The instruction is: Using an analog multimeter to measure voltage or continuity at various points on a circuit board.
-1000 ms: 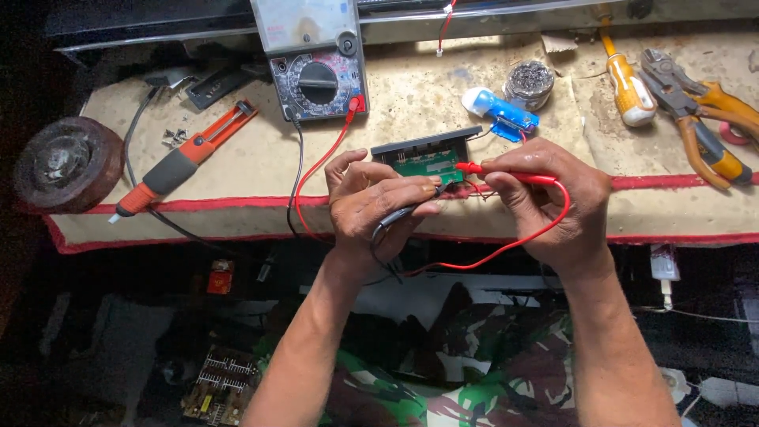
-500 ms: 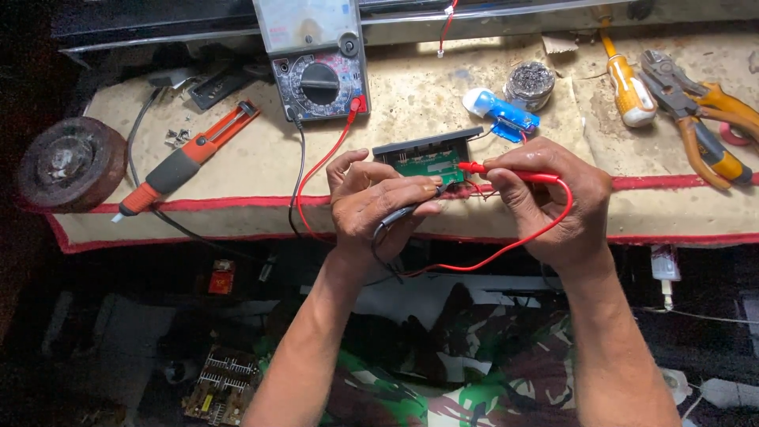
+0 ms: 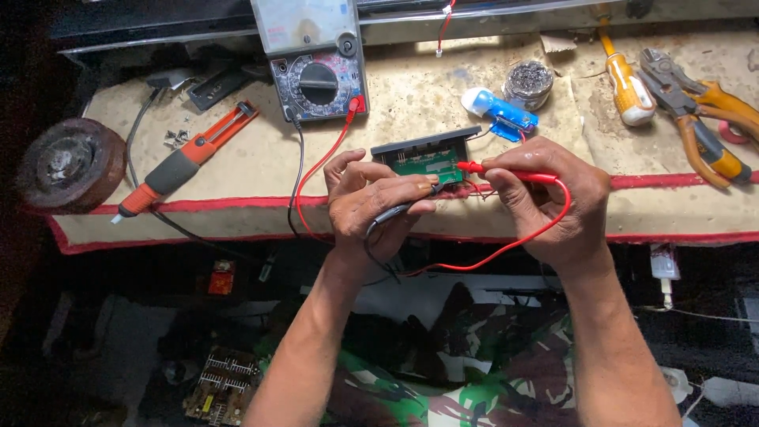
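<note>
Red probe is pinched in the fingers of the right hand, its tip just past the fingertips, touching the green circuit board. Black probe lies gripped in the left hand, fingers curled snug round it, tip pointing to the same board, right by the thumb. Board sits in a black frame on a worn beige bench top, directly ahead of both sets of fingers. Red wire loops below the right hand; another red lead and a black lead run up, beyond the left fingers, to a meter w/ dial. Further left: orange soldering iron & a rusty round disc. Beyond the right fingers: blue-white gadget, small tin; far right, screwdriver & pliers.
</note>
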